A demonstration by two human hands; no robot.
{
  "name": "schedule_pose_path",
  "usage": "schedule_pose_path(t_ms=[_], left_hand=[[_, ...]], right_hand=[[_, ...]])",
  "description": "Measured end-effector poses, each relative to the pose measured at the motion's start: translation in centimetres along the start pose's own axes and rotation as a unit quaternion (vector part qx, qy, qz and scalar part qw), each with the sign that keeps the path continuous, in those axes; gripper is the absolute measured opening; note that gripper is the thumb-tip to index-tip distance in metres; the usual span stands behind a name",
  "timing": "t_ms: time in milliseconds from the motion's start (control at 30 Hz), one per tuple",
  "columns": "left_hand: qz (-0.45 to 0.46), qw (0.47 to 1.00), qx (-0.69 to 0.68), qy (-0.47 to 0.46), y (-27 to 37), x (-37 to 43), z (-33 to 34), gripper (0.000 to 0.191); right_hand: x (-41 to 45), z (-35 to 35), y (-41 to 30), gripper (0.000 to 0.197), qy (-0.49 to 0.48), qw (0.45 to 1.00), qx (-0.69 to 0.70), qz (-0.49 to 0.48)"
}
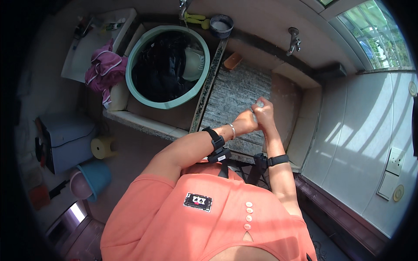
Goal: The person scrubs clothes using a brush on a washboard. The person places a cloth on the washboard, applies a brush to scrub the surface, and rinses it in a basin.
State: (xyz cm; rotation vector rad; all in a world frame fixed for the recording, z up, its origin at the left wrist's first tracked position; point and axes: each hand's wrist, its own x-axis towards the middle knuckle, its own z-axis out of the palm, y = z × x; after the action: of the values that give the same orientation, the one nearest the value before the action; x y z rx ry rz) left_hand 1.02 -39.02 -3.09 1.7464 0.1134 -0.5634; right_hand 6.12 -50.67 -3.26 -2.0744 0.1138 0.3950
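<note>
My left hand (245, 122) and my right hand (265, 114) are clenched side by side around a small, pale wet cloth (260, 104). Only bits of the cloth show between and above the fingers, so its shape is hidden. Both fists are over the ridged stone washboard slab (240, 84) in the right bay of the sink. In the left bay stands a pale green plastic basin (167, 105) holding dark clothes (160, 68) in water, with a paler piece of fabric (194, 63) at its right side. An orange block, perhaps soap (233, 61), lies at the slab's far end.
A thin stream falls from the left tap (183, 11) into the basin. Beside it are yellow-green handled items (197, 20) and a dark blue bowl (222, 26). Another tap (293, 42) is above the right bay. Purple cloth (106, 67) drapes at left; a blue bucket (98, 179) is below.
</note>
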Motion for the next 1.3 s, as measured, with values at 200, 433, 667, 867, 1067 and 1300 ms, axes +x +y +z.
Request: schedule_pose_path(t_ms=[200,433,667,867,1067,1300], left_hand=[[-0.052,0.99,0.107,0.078,-3.4,0.2,0.4,0.052],[-0.052,0.977,-0.181,-0.098,-1.8,-4.5,-15.4,0.029],[0.016,0.845,-0.522,0.112,-8.4,-8.5,-30.0,0.039],[-0.045,0.874,0.168,0.453,-16.6,-5.8,-34.0,0.037],[0.008,0.906,0.328,0.268,-15.9,-4.3,-33.9,0.042],[-0.087,0.907,0.376,0.17,-17.8,0.8,-34.8,0.035]], right_hand=[[-0.8,2.5,0.1,0.031,0.025,0.998,-0.052,-0.013],[-0.2,5.1,-6.8,0.04,-0.189,0.94,0.274,0.07],[3.2,15.6,-13.3,0.013,-0.104,0.915,0.39,-0.018],[6.9,23.6,-12.1,0.022,0.036,0.964,-0.152,-0.217],[6.2,30.1,-10.5,0.054,-0.112,0.875,-0.414,-0.223],[9.6,32.8,-7.5,0.052,-0.134,0.825,-0.526,-0.16]])
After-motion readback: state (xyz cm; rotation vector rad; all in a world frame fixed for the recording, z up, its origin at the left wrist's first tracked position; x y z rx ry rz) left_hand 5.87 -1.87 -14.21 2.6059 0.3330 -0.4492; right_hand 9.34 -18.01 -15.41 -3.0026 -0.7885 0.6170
